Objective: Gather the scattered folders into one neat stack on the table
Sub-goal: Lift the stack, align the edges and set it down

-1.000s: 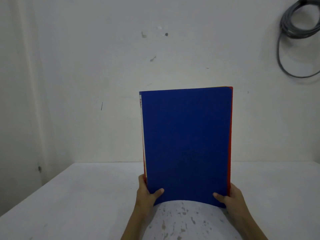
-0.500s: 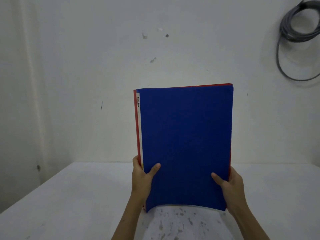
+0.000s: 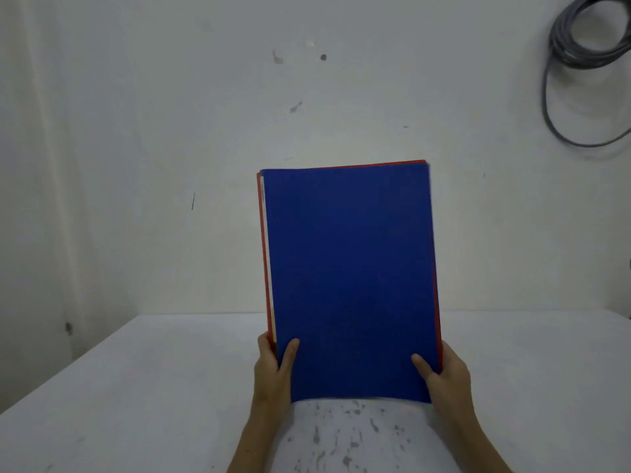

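Observation:
A bundle of folders (image 3: 348, 278) stands upright in front of me, its lower edge at or just above the white table (image 3: 136, 387). The blue folder faces me; a red folder's edges (image 3: 375, 164) show behind it at the top and both sides, with a pale strip along the left. My left hand (image 3: 273, 367) grips the lower left edge, thumb on the blue cover. My right hand (image 3: 444, 373) grips the lower right edge the same way. How many folders are in the bundle is hidden.
The table meets a white wall (image 3: 170, 165) at the back. A coil of grey cable (image 3: 587, 63) hangs on the wall at the upper right. Dark specks mark the table surface (image 3: 341, 435) near me. The table's left edge runs diagonally toward me.
The bundle went up a little half a second ago and has come back down toward the table. My hands stay on its lower corners. The red edges now show at the left and top.

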